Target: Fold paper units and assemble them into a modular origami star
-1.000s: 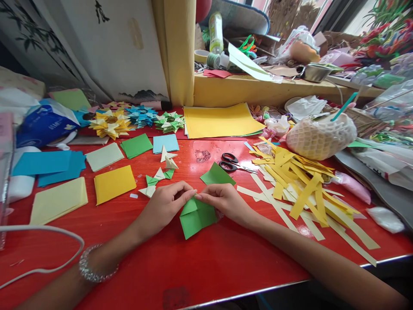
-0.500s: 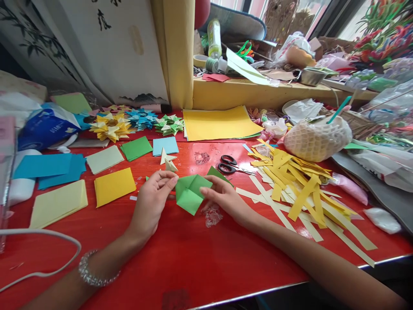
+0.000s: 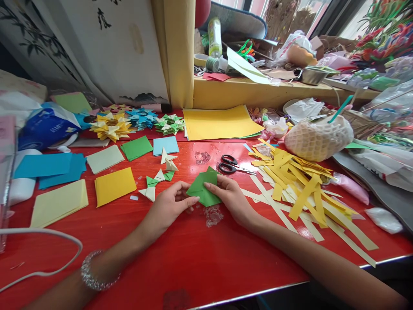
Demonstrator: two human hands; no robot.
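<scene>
A green piece of folded paper (image 3: 204, 189) is held just above the red table between both hands. My left hand (image 3: 172, 202) pinches its left corner between thumb and fingers. On the right side, my right hand (image 3: 230, 196) grips the same paper, its thumb lying across the front. Small folded pieces in green and cream (image 3: 157, 178) lie just beyond my left hand, with pale folded points (image 3: 168, 159) a little farther back. Black-handled scissors (image 3: 229, 164) rest beyond my right hand.
Stacks of yellow (image 3: 115, 187), cream (image 3: 60, 204), blue (image 3: 50, 168) and green paper (image 3: 137, 148) lie to the left. Yellow and cream strips (image 3: 290, 181) are heaped at right. Finished folded-paper rings (image 3: 111, 127) stand at the back beside large yellow sheets (image 3: 222, 122). A white cable (image 3: 61, 234) curves at front left.
Both hands have shifted right, and the green paper is turned and now shows a darker face. The small green and cream pieces behind my left hand have come into view.
</scene>
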